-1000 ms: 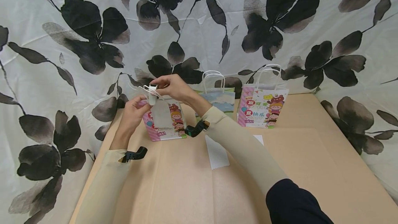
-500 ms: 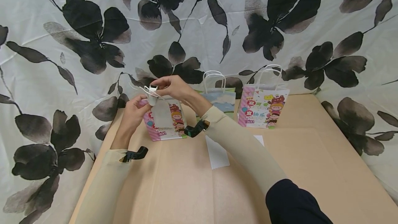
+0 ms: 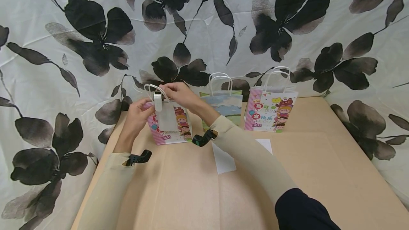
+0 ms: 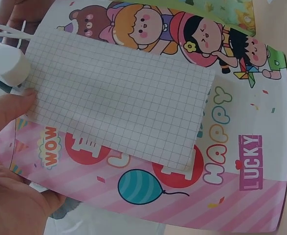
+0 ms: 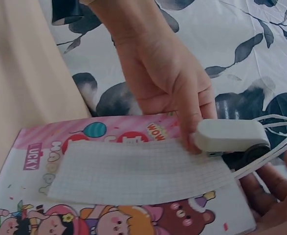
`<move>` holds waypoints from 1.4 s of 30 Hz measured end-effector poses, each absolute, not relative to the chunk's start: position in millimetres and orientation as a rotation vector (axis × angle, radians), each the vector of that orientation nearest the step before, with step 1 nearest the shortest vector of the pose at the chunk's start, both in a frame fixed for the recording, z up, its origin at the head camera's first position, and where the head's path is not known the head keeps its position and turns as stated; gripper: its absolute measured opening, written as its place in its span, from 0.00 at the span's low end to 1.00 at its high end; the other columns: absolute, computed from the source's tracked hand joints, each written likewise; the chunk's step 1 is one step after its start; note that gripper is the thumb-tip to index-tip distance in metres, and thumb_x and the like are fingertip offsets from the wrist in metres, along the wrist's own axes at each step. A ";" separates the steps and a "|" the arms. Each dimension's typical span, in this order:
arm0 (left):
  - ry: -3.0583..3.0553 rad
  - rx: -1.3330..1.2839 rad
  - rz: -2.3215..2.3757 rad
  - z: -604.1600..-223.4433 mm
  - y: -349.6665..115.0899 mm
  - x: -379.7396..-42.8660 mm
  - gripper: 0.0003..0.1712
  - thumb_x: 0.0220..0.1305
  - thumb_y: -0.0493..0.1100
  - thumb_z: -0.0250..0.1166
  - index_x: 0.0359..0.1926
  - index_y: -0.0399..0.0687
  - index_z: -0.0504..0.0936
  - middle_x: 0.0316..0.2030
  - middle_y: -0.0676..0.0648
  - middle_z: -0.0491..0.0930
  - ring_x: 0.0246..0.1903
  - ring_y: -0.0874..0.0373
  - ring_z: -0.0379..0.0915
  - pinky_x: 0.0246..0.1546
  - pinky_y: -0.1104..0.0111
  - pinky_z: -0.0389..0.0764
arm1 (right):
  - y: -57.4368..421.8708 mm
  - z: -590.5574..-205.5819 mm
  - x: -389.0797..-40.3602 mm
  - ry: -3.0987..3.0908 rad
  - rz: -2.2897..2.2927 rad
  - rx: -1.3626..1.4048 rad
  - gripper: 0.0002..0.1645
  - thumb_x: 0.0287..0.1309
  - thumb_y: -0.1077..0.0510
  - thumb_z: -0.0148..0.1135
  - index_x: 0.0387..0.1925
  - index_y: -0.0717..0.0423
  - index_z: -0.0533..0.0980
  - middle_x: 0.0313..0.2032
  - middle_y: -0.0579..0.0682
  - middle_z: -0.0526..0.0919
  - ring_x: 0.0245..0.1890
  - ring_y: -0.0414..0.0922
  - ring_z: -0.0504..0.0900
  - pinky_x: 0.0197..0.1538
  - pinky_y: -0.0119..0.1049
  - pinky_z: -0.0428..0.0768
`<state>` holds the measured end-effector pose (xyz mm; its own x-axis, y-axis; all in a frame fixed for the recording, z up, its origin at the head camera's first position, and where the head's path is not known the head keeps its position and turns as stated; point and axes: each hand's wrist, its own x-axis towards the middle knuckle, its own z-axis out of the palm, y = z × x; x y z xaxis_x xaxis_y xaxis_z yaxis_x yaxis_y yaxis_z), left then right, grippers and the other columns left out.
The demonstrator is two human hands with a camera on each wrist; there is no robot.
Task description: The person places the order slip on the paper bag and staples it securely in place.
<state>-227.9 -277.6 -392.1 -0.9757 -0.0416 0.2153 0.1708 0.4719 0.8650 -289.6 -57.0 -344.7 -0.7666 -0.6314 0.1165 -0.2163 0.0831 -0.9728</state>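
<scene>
A pink and white paper gift bag with cartoon figures stands at the left of the table. My left hand grips its upper left edge, thumb in front at a squared sheet of paper lying against the bag's face. A small white clip-like piece with a dark part sits at the top of bag and paper, beside the left thumb. White cord handles rise around it. My right hand is at the right side of these handles, its fingers loosely bent near the bag's top edge.
A blue and green bag and a second pink cartoon bag stand at the back of the table. White paper lies partly under my right forearm. A floral cloth hangs behind.
My right hand has let go of the white clip-like piece and shifted slightly right. The piece and the cord handles now stand more upright. My left hand stays where it was.
</scene>
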 end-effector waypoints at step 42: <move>-2.517 -0.189 -1.461 -390.3 -279.5 -223.5 0.17 0.70 0.42 0.66 0.55 0.38 0.83 0.43 0.43 0.87 0.40 0.60 0.82 0.43 0.75 0.81 | -68.7 -373.9 -271.6 2.711 -1.373 -1.012 0.29 0.52 0.42 0.78 0.53 0.46 0.80 0.43 0.43 0.86 0.32 0.38 0.79 0.32 0.31 0.76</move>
